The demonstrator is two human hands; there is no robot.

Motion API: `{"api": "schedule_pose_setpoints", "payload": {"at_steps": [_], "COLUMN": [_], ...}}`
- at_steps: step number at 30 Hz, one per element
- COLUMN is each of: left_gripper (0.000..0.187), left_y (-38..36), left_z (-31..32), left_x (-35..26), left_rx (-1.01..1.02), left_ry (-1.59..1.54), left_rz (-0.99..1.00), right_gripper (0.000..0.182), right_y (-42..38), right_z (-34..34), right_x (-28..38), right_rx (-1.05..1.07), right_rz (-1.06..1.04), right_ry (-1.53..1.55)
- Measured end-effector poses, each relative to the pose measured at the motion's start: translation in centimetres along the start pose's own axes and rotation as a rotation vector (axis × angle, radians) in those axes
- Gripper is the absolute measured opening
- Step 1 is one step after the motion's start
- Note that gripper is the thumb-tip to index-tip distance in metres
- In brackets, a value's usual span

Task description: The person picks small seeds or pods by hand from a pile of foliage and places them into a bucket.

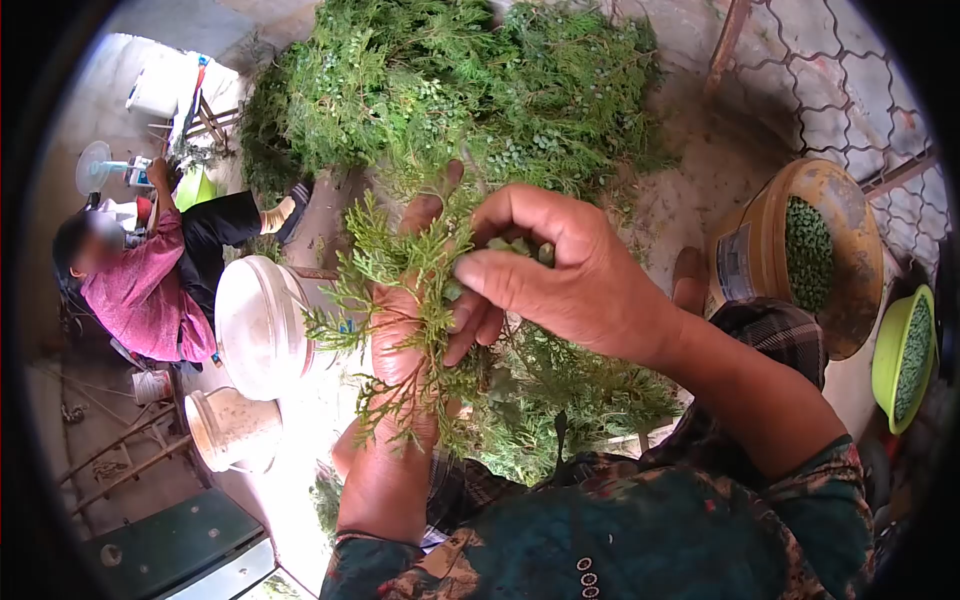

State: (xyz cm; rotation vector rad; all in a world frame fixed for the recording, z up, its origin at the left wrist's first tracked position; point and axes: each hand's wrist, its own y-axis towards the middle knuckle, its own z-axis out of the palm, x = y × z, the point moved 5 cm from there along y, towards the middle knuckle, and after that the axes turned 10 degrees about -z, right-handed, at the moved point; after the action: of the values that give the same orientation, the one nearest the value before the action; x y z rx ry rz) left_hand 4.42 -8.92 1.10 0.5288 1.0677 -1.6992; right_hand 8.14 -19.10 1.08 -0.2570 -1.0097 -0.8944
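The left hand [394, 345] holds a green sprig [375, 255]; the right hand [560, 260] pinches it. At 12 o'clock lies a leafy pile [440, 85], at 3 o'clock a yellow bucket [758, 235].

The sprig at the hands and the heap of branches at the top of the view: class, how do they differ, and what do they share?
Place: the sprig is up at the left hand, while the heap lies on the floor.
Size: the sprig is small; the heap spreads wide, many branches piled together.
Colour: the sprig looks yellower, the heap mostly deeper green.
Shared: both have fine, feathery green foliage.
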Motion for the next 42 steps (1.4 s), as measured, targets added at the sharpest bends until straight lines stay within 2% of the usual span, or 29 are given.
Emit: {"api": "schedule_pose_setpoints", "payload": {"at_steps": [1, 3, 7, 8, 9, 10, 11, 13, 14, 15, 18, 19, 20, 25, 27, 28, 29, 30, 31, 32, 33, 34, 35, 37, 38, 40, 41, 42], "left_gripper": [0.067, 0.066, 0.062, 0.062, 0.056, 0.050, 0.050, 0.035, 0.029, 0.029, 0.030, 0.030, 0.030, 0.034, 0.034, 0.030, 0.025, 0.020, 0.020, 0.036, 0.064, 0.070, 0.070, 0.069, 0.069, 0.065, 0.065, 0.054], "left_y": [0.1, 0.0, -0.2, -0.3, -0.2, -0.1, 1.0, 2.2, 2.2, 1.9, 1.6, 1.5, 1.4, 1.0, 0.9, 0.8, 0.5, -0.1, 0.0, 0.2, 0.2, 0.2, 0.5, 0.9, 1.0, 1.0, 0.2, -0.4], "left_z": [0.1, -0.9, -1.4, -1.8, -1.8, -1.8, -3.3, -3.1, -2.1, -1.5, -2.0, -2.1, -2.0, -1.8, -1.5, -1.5, -1.0, -1.2, -1.0, -0.6, -0.1, 0.0, 0.0, 0.7, 0.1, -1.2, -1.1, -1.6], "left_x": [0.1, 0.0, 0.2, 0.4, 0.9, 1.4, 2.0, 2.4, 2.3, 2.0, 2.1, 2.2, 2.3, 3.0, 2.9, 2.8, 2.5, 2.1, 2.0, 1.6, 1.3, 1.2, 1.1, 0.6, 0.9, 1.9, 2.0, 2.5], "left_rx": [0.000, -0.287, -0.200, -0.201, -0.039, 0.125, 0.127, 0.965, 0.988, 0.986, 0.669, 0.669, 0.689, 0.789, 0.857, 0.824, 0.789, 0.531, 0.531, 0.594, 0.656, 0.561, 0.561, 0.774, 0.773, 0.832, 0.833, 0.619], "left_ry": [-0.001, 0.188, 0.200, 0.200, -0.033, -0.265, -0.263, -0.494, -0.551, -0.551, -0.538, -0.538, -0.542, -0.559, -0.532, -0.436, -0.341, -0.286, -0.286, -0.347, -0.408, -0.530, -0.531, -0.476, -0.477, -0.363, -0.363, -0.345], "left_rz": [0.000, 0.019, 0.012, 0.012, -0.024, -0.059, -0.061, -0.096, -0.176, -0.176, -0.159, -0.158, -0.148, -0.104, -0.122, -0.153, -0.185, -0.187, -0.187, -0.146, -0.104, -0.118, -0.118, -0.137, -0.138, -0.086, -0.086, -0.106], "right_gripper": [0.020, 0.014, 0.015, 0.016, 0.016, 0.016, 0.015, 0.014, 0.015, 0.015, 0.020, 0.022, 0.025, 0.024, 0.025, 0.025, 0.025, 0.025, 0.025, 0.023, 0.021, 0.024, 0.024, 0.026, 0.026, 0.026, 0.026, 0.027], "right_y": [0.0, 0.1, 0.1, 0.2, 0.1, 0.1, 0.0, -0.2, -0.4, -0.4, -0.6, -0.6, -0.5, -0.4, -0.3, -0.3, -0.3, -0.4, -0.5, -0.6, -0.6, -0.6, -0.7, -0.9, -0.9, -0.7, -0.7, -0.8], "right_z": [0.1, 0.2, 0.1, 0.0, 0.0, 0.1, 0.2, 0.0, -0.3, -0.5, -0.7, -0.9, -0.9, -1.5, -1.6, -1.5, -1.5, -1.7, -1.7, -1.6, -1.5, -0.8, -0.7, -0.5, -0.6, -1.1, -1.0, -0.8], "right_x": [-0.2, -0.1, 0.1, 0.0, -0.1, 0.3, 0.7, 0.6, 0.2, -0.2, -0.6, -0.9, -0.8, -0.9, -0.5, -0.2, 0.0, 0.1, 0.0, 0.0, 0.1, 0.5, 0.5, 0.4, 0.2, 0.0, 0.1, 0.3], "right_rx": [0.001, -0.011, 0.009, 0.028, 0.047, 0.046, 0.022, -0.002, -0.023, -0.043, -0.067, -0.073, -0.050, -0.089, -0.120, -0.120, -0.143, -0.165, -0.165, -0.143, -0.121, -0.076, -0.076, -0.045, -0.046, -0.048, -0.048, -0.042], "right_rz": [0.001, -0.046, -0.098, -0.005, 0.088, 0.086, 0.111, 0.135, 0.167, 0.200, 0.197, 0.186, 0.090, 0.170, 0.179, 0.179, 0.187, 0.194, 0.194, 0.186, 0.178, 0.138, 0.138, 0.148, 0.149, 0.097, 0.097, 0.102], "right_ry": [0.000, -0.110, -0.131, -0.046, 0.039, 0.040, 0.110, 0.179, 0.202, 0.226, 0.293, 0.334, 0.283, 0.460, 0.338, 0.337, 0.186, 0.035, 0.035, -0.036, -0.106, -0.027, -0.027, 0.013, 0.013, -0.154, -0.154, -0.031]}}
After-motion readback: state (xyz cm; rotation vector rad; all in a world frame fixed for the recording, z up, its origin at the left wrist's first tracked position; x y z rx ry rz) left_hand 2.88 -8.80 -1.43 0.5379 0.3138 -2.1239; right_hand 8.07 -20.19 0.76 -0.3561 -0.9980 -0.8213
